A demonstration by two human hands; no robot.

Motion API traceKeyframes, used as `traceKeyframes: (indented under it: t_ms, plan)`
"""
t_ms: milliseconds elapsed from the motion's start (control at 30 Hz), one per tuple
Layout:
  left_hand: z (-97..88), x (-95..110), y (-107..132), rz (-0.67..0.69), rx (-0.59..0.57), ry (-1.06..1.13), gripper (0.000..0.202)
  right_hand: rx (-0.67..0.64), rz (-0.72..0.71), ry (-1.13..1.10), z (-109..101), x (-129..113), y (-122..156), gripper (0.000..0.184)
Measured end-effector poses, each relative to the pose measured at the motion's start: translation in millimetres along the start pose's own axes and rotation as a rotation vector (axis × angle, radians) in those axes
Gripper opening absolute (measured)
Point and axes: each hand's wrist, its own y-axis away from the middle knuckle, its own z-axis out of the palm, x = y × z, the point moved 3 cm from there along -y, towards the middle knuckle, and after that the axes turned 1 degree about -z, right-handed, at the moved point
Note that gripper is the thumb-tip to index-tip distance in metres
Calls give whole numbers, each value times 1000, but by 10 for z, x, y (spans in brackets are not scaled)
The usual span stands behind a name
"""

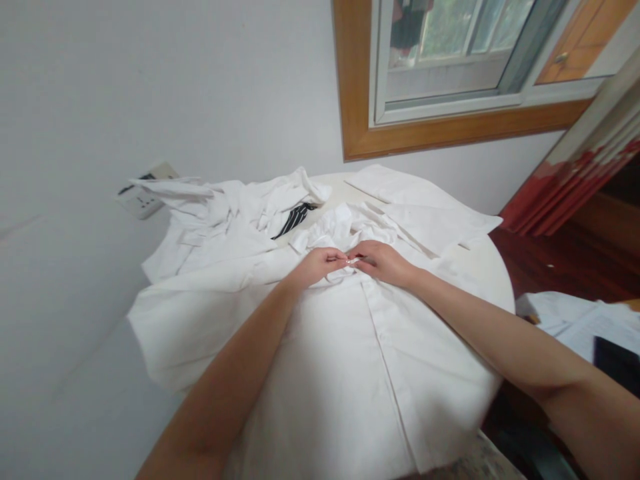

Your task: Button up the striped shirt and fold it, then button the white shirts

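A white shirt point(330, 373) lies spread over a round table, its front placket running down toward me and its lower part hanging over the near edge. My left hand point(323, 263) pinches the shirt's fabric near the top of the placket. Close against it, my right hand point(377, 260) pinches the same spot from the other side, fingertips nearly touching. Something small and shiny, perhaps a button, shows between the fingertips. A white sleeve point(430, 223) stretches out at the right. Just beyond my hands, the cloth is bunched up.
More crumpled white clothing point(220, 220) lies at the left, with a black striped cloth point(295, 220) beside it. The pale round tabletop point(493, 273) meets a wall with a socket point(145, 193). A wood-framed window point(357, 133) and red curtain point(550, 193) stand behind. Papers point(585, 320) lie lower right.
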Motion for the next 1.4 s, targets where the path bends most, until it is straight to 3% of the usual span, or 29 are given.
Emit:
traceKeyframes:
  t_ms: [233, 400, 600, 767, 967, 1200, 1400]
  plan:
    - [-2, 53, 14, 12, 10, -39, 32, -5, -15, -36, 22, 4, 24, 17]
    - [69, 127, 40, 15, 166, -65, 32, 99, 106, -156, 59, 57, 35, 14]
    - [173, 157, 30, -55, 363, 263, 25, 276, 139, -169, 60, 14, 12, 13]
    - [235, 209, 22, -67, 344, 445, 28, 279, -43, 106, 15, -59, 15, 10]
    - [236, 276, 38, 5, 315, 402, 21, 229, -158, 354, -11, -103, 44, 14]
    - [216, 254, 77, -19, 239, 388, 26, 257, -83, 276, -26, -111, 63, 14]
    - [214, 229, 93, -20, 236, 334, 27, 188, -81, 170, -29, -125, 48, 15]
